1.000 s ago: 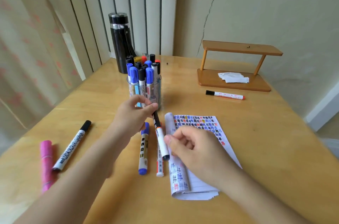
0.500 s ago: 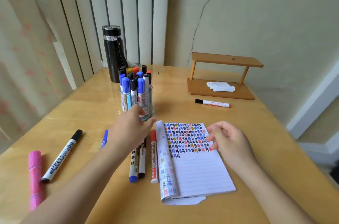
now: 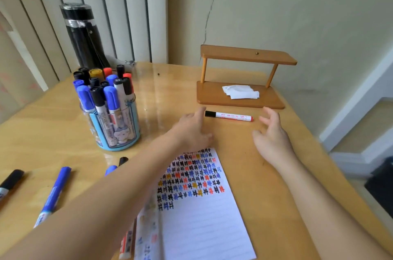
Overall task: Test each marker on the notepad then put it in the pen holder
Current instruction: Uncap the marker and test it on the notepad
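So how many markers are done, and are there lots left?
Many markers stand in the pen holder, and the notepad is half covered in test marks. The left hand and right hand hold nothing, hovering by the black-capped marker. It, the blue marker and a few others wait on the table.

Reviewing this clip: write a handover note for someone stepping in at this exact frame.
The left hand is open and empty, fingertips by the cap of the black-capped marker.
The right hand is open and empty, on that marker's other side.
The pen holder holds many markers; the notepad is half filled with test marks.
Left to do: test this marker and the loose ones at the table's left, such as the blue marker, then put each in the holder.
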